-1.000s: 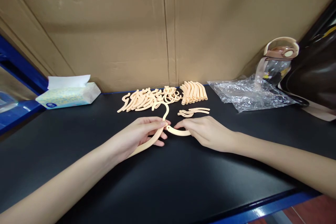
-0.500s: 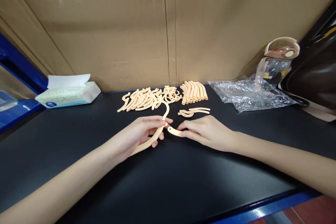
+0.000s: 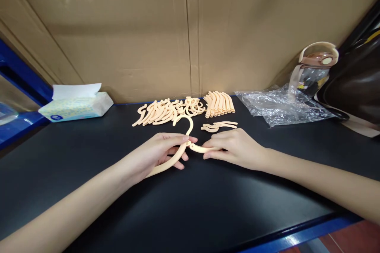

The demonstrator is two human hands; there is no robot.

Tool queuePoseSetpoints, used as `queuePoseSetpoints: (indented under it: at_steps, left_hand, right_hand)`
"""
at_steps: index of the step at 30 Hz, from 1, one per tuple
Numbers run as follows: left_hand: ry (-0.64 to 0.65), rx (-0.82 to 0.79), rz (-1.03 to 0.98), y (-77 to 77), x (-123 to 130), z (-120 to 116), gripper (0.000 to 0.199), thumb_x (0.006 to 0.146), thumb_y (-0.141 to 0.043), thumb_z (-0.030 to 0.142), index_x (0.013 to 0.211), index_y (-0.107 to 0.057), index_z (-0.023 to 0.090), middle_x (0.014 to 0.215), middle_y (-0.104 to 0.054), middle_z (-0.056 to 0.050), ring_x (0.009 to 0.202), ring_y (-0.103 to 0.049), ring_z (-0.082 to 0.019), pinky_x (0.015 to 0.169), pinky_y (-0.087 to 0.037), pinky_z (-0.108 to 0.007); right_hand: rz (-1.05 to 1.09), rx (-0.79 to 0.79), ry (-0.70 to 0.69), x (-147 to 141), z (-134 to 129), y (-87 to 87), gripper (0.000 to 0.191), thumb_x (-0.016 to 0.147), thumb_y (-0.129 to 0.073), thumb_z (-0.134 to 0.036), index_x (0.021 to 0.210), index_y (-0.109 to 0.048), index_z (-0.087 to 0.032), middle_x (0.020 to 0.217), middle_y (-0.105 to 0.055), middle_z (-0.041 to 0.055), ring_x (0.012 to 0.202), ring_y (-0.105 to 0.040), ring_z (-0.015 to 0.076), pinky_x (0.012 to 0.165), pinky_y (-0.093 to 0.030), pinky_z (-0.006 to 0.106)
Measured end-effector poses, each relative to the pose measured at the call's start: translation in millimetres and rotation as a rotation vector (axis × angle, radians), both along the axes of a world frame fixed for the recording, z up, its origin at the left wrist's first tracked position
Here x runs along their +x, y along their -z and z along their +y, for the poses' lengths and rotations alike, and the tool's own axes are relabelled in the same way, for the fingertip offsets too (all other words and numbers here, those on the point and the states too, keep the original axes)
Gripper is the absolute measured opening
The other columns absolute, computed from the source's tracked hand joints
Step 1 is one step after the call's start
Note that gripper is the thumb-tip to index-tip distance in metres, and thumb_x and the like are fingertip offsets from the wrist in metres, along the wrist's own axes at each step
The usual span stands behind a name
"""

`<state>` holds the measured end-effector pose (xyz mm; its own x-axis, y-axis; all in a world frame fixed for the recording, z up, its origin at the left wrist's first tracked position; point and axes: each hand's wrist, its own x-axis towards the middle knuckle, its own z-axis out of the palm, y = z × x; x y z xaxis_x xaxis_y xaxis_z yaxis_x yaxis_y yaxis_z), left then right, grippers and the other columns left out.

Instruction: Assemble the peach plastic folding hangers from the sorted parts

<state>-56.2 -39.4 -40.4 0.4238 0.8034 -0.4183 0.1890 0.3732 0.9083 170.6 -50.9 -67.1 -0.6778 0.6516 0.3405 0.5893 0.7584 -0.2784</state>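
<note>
Over the middle of the black table, my left hand [image 3: 166, 150] is closed around a cream hanger piece [image 3: 172, 161], a curved arm topped by an open hook. My right hand [image 3: 234, 148] pinches a separate cream hanger arm [image 3: 199, 149] by its middle; the rest is hidden under the fingers. The arm's end, which has a small hole, meets the joint below the hook. Whether the two pieces are locked together I cannot tell. Behind my hands lie a jumbled pile of hook pieces [image 3: 162, 111], a neat stack of hanger arms [image 3: 219, 104] and several loose arms [image 3: 218, 126].
A tissue pack [image 3: 77, 106] sits at the back left of the black table [image 3: 190, 213]. Crumpled clear plastic [image 3: 285, 104] and a drink bottle [image 3: 316, 67] with a strap are at the back right, beside a dark bag [image 3: 353, 75]. A cardboard wall [image 3: 133, 35] stands behind.
My right hand's hanger arm has come up against the joint of the hooked piece, closing the small gap. More of that arm shows past my fingers.
</note>
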Motion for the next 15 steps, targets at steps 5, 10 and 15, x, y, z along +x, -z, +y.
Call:
queuePoseSetpoints:
  at_steps: [5,10,15]
  left_hand:
    - [0.060,-0.027,-0.048,-0.3,-2.2,0.1,0.026,0.081,-0.065,0.031,0.103,-0.071,0.020,0.072,-0.065,-0.002,0.067,-0.061,-0.011,0.062,-0.057,-0.021]
    - [0.088,-0.041,-0.057,-0.2,-3.3,-1.2,0.026,0.082,-0.065,0.033,0.104,-0.071,0.020,0.075,-0.066,-0.002,0.067,-0.061,-0.010,0.061,-0.058,-0.021]
    - [0.116,-0.055,-0.055,-0.6,-2.5,-0.2,0.029,0.082,-0.065,0.035,0.106,-0.070,0.020,0.073,-0.066,-0.002,0.067,-0.062,-0.010,0.062,-0.058,-0.020]
  right_hand:
    - [-0.061,0.098,0.030,1.1,-1.9,0.7,0.033,0.093,-0.046,-0.043,0.097,-0.069,-0.020,0.077,-0.068,0.0010,0.073,-0.064,0.0132,0.062,-0.038,0.023]
    - [-0.095,0.173,0.063,0.8,-2.4,1.5,0.034,0.094,-0.044,-0.044,0.096,-0.069,-0.020,0.077,-0.068,0.0017,0.073,-0.064,0.0134,0.062,-0.038,0.023]
    - [-0.096,0.226,0.081,0.6,-3.0,1.7,0.034,0.094,-0.045,-0.043,0.093,-0.070,-0.020,0.074,-0.067,0.0001,0.069,-0.062,0.0116,0.060,-0.036,0.022]
